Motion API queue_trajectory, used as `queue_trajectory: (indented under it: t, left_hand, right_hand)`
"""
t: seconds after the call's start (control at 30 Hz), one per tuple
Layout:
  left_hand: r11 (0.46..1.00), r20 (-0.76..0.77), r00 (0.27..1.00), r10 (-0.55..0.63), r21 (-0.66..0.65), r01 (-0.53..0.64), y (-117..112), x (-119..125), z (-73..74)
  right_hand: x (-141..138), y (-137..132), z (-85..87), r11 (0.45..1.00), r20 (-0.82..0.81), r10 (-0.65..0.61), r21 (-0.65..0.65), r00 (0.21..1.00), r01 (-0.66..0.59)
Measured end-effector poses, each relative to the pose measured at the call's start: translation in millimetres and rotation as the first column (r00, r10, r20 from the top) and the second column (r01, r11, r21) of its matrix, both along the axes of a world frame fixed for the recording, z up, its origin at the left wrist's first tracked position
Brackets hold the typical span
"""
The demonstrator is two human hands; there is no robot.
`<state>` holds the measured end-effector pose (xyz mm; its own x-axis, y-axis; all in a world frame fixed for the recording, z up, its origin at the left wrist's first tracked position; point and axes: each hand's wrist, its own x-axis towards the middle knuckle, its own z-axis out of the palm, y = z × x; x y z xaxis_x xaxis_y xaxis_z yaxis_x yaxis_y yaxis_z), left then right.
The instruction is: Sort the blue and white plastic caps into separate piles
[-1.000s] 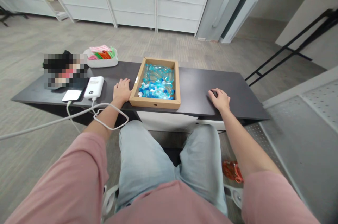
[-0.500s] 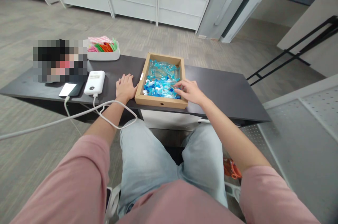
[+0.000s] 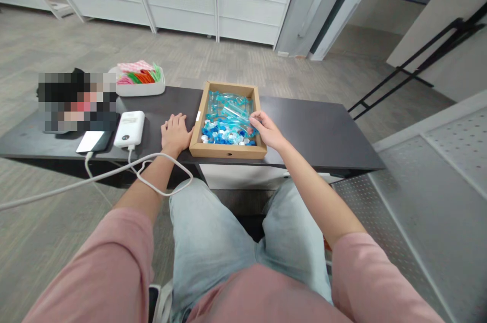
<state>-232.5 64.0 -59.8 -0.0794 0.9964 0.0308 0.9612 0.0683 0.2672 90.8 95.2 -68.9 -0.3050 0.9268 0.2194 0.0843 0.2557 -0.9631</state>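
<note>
A shallow cardboard box point(image 3: 228, 153) holds clear light-blue plastic pieces point(image 3: 218, 101) in its far half and small blue and white pieces point(image 3: 224, 134) in its near half. My left hand point(image 3: 175, 133) lies flat on the table with fingers spread, its thumb against the box's left side. Over the right rim reaches my right hand point(image 3: 266, 129), thumb and fingers pinched on the end of a clear blue plastic tube point(image 3: 236, 112). That tube lies tilted above the small pieces; its far end blends with the other clear parts.
On the dark table point(image 3: 304, 130) a white power bank point(image 3: 130, 129) and a phone point(image 3: 93, 141) sit left of my left hand. A white cable point(image 3: 114, 173) loops across my left forearm. Behind them stands a white basket point(image 3: 140, 90) of colourful sticks, beside a blurred-out patch.
My right hand has closed on the clear tube and raised it from among the small pieces. My left hand stays beside the box. The whole view has shifted slightly.
</note>
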Motion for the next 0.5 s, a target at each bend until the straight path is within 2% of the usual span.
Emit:
queue_trajectory:
  t: [0.13, 0.27, 0.37, 0.5]
  left_hand:
    - [0.998, -0.017, 0.999, -0.046, -0.041, 0.045, -6.4, 1.7, 11.1]
    - [0.997, -0.024, 0.997, -0.070, -0.046, 0.069, -6.9, 4.8, 17.5]
    - [0.997, -0.085, 0.996, -0.025, -0.075, 0.018, -5.3, 10.2, 17.9]
    - [0.999, -0.122, 0.992, 0.017, -0.049, -0.023, -5.3, 12.8, 14.4]
  right_hand:
    - [22.0, -1.3, -2.8, 0.982, -0.180, -0.186, -0.012, 0.966, 0.187]
    - [75.5, -5.5, -11.9, 0.900, -0.216, -0.436, -0.088, 0.874, 0.427]
    - [134.0, -11.5, -17.5, 0.804, -0.087, -0.594, -0.107, 0.800, 0.585]
    - [218.5, -19.6, -18.9, 0.661, 0.219, -0.731, -0.007, 0.646, 0.751]
